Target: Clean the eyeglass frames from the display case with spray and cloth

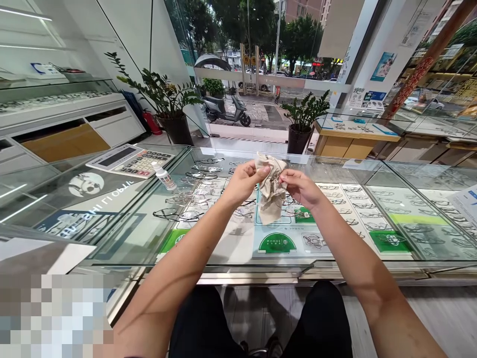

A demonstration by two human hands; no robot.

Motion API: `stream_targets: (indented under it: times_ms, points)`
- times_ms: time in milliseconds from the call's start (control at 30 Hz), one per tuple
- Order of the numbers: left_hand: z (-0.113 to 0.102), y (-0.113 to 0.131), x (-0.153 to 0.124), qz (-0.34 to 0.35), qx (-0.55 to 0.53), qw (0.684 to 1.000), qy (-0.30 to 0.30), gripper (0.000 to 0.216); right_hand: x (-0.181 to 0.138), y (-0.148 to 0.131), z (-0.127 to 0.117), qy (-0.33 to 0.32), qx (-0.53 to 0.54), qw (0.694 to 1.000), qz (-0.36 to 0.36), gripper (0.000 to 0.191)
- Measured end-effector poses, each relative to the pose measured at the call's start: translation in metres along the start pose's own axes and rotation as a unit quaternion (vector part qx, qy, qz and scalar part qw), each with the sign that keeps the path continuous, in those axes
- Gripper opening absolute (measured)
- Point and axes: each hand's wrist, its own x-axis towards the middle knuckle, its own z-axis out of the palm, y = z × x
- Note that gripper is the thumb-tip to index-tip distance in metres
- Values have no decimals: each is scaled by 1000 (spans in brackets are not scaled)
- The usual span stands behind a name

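Both my hands are raised over a glass display counter [335,171]. My left hand [244,180] pinches the top of a crumpled beige cloth [270,194]. My right hand [300,186] is closed on the cloth's right side, where a thin pair of glasses [278,178] seems wrapped in it; the frame is mostly hidden. The cloth hangs down between the two hands. A pair of dark-rimmed glasses [177,215] lies on the glass to the left, below my left forearm.
A calculator [130,160] and a small white bottle [164,177] sit on the counter at left. Several glasses lie on trays inside the case [357,209]. Two potted plants [169,107] stand by the glass shopfront, with a scooter [225,109] outside.
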Motion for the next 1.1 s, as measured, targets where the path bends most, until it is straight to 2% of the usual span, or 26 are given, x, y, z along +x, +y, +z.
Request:
stream_targets:
  times_ms: [133,267,433,500,567,700,800,900,1100]
  points:
    - [0,2,-1,-24,-17,999,-31,59,1,1,-1,2,15,1000,5,39]
    - [7,1,-3,-25,-21,999,4,59,0,6,3,-9,19,1000,21,42]
    - [13,-2,-6,12,17,998,65,54,-2,10,12,-25,7,999,29,46]
    - [11,-3,-5,23,22,997,70,56,-2,8,12,-31,-1,999,27,46]
    - [5,-2,-3,20,17,999,46,60,-2,5,8,-32,-8,999,17,45]
    - [-5,4,0,-1,2,999,-42,55,-2,-3,-2,-13,-9,1000,0,41]
    - [-4,7,-1,-13,-4,998,-59,55,-2,-4,-3,-11,10,1000,4,41]
    - [4,6,-3,-5,-9,1000,-22,61,-2,2,2,-24,28,999,14,42]
    - [11,-3,-6,21,22,996,85,56,-3,10,14,-44,27,998,22,47]
